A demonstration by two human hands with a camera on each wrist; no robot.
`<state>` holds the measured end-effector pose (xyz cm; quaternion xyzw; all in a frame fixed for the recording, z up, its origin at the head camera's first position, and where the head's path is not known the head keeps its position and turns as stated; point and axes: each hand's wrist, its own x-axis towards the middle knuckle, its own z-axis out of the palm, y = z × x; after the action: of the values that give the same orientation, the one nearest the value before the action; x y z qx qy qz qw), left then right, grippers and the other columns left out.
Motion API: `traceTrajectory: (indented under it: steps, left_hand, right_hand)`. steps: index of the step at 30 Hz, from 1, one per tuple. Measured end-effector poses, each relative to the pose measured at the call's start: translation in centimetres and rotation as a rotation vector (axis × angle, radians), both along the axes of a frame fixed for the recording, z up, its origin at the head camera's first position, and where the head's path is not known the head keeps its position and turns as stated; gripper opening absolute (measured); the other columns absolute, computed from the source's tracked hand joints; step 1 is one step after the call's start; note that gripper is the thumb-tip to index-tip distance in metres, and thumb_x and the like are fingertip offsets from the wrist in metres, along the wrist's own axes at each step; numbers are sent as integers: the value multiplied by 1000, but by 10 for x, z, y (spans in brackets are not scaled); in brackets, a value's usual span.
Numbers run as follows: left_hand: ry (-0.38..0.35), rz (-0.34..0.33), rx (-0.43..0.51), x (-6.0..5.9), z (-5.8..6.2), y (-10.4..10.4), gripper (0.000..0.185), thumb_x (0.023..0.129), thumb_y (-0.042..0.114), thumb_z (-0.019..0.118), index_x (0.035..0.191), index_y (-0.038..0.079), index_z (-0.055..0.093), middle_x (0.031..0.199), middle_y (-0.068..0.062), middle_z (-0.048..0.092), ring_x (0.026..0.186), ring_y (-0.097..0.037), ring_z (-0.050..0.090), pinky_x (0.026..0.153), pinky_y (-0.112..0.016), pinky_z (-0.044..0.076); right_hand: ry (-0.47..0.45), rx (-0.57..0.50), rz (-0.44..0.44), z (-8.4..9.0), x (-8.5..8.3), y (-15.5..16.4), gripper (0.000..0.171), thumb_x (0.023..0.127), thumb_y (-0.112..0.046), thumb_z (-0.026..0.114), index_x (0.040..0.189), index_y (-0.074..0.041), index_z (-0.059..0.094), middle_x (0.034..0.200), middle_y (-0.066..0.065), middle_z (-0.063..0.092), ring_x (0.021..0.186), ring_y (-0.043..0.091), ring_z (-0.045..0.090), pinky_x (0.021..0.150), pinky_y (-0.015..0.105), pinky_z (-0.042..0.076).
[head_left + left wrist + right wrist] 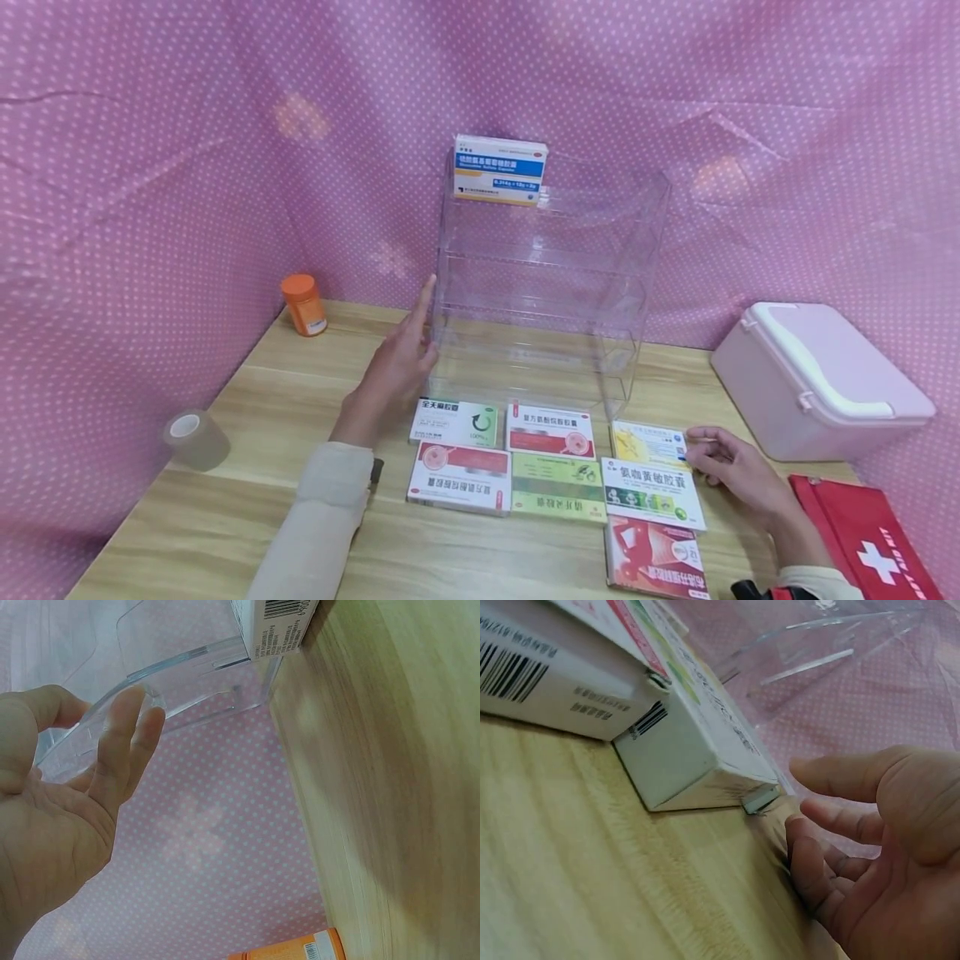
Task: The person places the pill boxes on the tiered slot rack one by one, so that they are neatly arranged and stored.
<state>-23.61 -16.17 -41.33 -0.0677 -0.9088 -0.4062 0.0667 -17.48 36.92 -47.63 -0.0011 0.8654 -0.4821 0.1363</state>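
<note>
**Both hands at a clear shelf rack and a grid of medicine boxes**

Centrally, a clear acrylic tiered shelf rack [547, 292] stands upright on the pale wood-grain counter [225, 500], toward its back edge against the pink dotted backdrop [150, 167]. A blue-and-white medicine box [500, 169] sits on the rack's top tier at the left; the lower tiers appear bare. The left hand [393, 367] is raised beside the rack's left wall, its fingers [124, 742] straight and together, touching the transparent edge, apparently to steady the light rack. The right hand [738, 471] rests on the counter at the right end of the box rows, fingers loosely curled and pinching nothing; its fingertips lie just beside a yellow-and-white flat medicine box [649, 443] and touch nothing that can be made out.

In front of the rack, flat cartons lie face-up in rows, edges close together, presumably so that each label can be read: a white-and-green box [454, 422], two red-and-white boxes [550, 431] [459, 477], a green box [558, 487], a white box with green print [651, 493] and a red-orange box [655, 567] nearest the viewer.

Set apart from the work area are an orange pill bottle [303, 305] at the far left, a translucent tape roll [193, 439] on the near left, a pink lidded plastic case [817, 379] at the right, and a red first-aid pouch with a white cross [870, 542] beside it.
</note>
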Motion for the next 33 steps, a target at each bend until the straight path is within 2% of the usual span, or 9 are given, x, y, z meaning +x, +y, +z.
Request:
traceTrajectory:
  steps: [4,7,13,19,26,30,33]
  left_hand:
    - [-10,1,10,-1,-1,0,109,106,7,60,162,65,-13,176,-6,35,132,-36,61,108,-60,57]
    - [-11,7,7,-1,-1,1,108,106,7,60,163,64,-12,172,-8,41,132,-35,62,107,-59,58]
    - [-23,12,3,0,0,1,108,107,9,58,159,69,-15,171,-8,42,131,-34,61,109,-60,56]
    - [-34,8,1,0,2,1,110,107,9,59,157,70,-17,175,-6,36,130,-35,61,108,-59,57]
    - [-37,10,3,1,3,2,108,107,9,58,159,68,-15,178,-5,30,137,-37,60,111,-62,55]
    - [-33,11,6,0,2,2,110,106,8,59,158,70,-16,177,-6,33,135,-38,60,108,-62,56]
    - [-27,16,0,0,1,2,110,106,8,59,159,68,-16,172,-9,41,128,-37,63,103,-59,59]
  right_hand:
    - [2,-25,26,-1,2,0,56,104,-16,69,150,7,47,111,0,68,90,7,64,76,24,57]
    - [19,-33,60,-2,3,1,59,103,-13,71,151,9,47,116,4,67,93,7,63,78,22,56]
    - [80,12,124,-3,2,2,69,100,-10,73,157,10,40,120,13,65,94,4,61,78,19,54]
    - [91,27,110,-4,1,-2,78,99,-10,75,162,8,34,118,14,61,89,7,57,77,18,52]
    - [67,3,105,-5,1,-4,78,99,-10,74,164,6,34,120,15,59,89,9,55,76,19,51]
    - [61,-3,105,-5,1,-5,74,100,-12,73,162,6,37,120,16,59,90,10,54,75,20,51]
    - [68,-6,103,-5,1,-5,71,100,-11,73,160,7,40,119,14,58,90,10,54,75,20,51]
